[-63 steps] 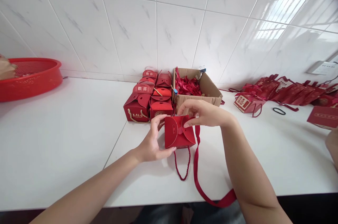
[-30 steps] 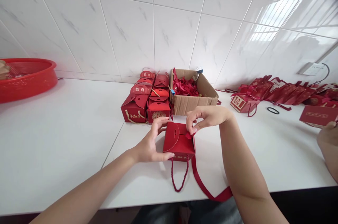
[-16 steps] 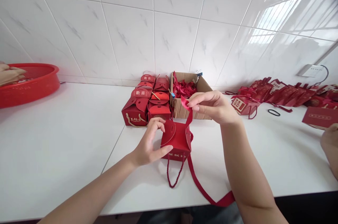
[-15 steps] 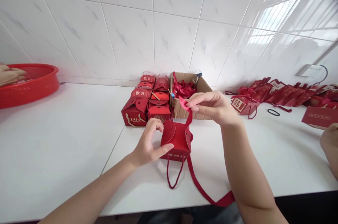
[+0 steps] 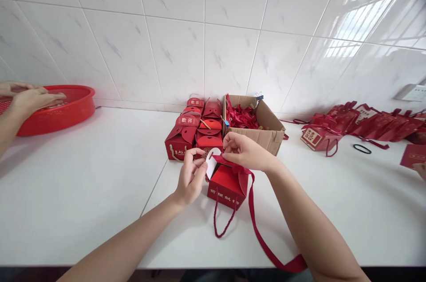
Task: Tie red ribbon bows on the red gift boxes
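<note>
A small red gift box [image 5: 227,184] with pale lettering stands on the white table, its cord handle hanging down the front. My left hand [image 5: 191,178] pinches the box's left flap, which is lifted so its white inside shows. At the top of the box my right hand [image 5: 244,151] pinches the end of a red ribbon [image 5: 258,224] close to that flap. From there the ribbon passes over the right side of the box and trails down to the table's front edge, under my right forearm.
Behind stand several filled-out red boxes [image 5: 181,138] and a cardboard carton [image 5: 266,138] of red ribbons. A red basket [image 5: 78,111] with another person's hands [image 5: 31,100] is at left. Right are finished-looking red boxes [image 5: 321,138], a black hair tie [image 5: 362,149] and another person's hand [image 5: 421,170].
My left hand has taken hold of the left flap and raised it. My right hand has come down and left with the ribbon end, to the flap.
</note>
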`<state>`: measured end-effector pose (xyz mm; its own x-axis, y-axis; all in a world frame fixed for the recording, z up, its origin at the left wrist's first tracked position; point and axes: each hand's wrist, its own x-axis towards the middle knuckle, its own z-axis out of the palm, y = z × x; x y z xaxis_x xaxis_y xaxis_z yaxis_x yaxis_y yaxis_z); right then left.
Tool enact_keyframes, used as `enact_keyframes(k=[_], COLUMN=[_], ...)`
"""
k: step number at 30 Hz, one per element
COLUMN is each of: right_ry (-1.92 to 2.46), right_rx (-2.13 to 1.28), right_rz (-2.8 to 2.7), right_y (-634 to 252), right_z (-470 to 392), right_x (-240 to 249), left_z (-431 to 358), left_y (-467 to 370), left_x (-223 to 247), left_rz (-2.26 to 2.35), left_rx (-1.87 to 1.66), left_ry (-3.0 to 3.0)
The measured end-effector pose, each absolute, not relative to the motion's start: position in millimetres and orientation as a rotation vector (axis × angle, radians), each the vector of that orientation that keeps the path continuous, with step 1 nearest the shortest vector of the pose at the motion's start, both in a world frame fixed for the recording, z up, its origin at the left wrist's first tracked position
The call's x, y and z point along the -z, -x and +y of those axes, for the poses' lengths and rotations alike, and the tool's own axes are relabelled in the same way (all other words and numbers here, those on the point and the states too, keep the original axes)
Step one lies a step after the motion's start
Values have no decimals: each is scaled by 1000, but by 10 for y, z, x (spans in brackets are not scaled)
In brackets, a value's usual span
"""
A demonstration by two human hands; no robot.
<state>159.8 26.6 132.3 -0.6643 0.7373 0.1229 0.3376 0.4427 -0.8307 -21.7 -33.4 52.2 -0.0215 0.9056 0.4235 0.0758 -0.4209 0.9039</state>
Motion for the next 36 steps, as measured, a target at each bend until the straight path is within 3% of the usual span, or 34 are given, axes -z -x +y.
enact_keyframes(k=[14, 21, 28, 32, 36], right_ry=[928, 992, 1188, 1258, 1050], right_rx=[-1153, -1045, -586, -950, -1675], right_rz=[-2180, -2217, -1750, -1464, -968], right_y=[-1456, -1401, -1566, -1854, -1981], right_z=[230, 146, -307, -743, -1101], right_x=[-1292, -1341, -1385, -1090, -610], left_z=[-370, -263, -262, -151, -42], left_y=[200, 223, 249, 316, 304], left_x=[-567, -699, -774, -1056, -1512], left_rz=[980, 805, 730, 687, 720], left_rx=[-1450, -1124, -1233, -1298, -1224], left_ry=[-1446, -1192, -1104, -1167, -1285])
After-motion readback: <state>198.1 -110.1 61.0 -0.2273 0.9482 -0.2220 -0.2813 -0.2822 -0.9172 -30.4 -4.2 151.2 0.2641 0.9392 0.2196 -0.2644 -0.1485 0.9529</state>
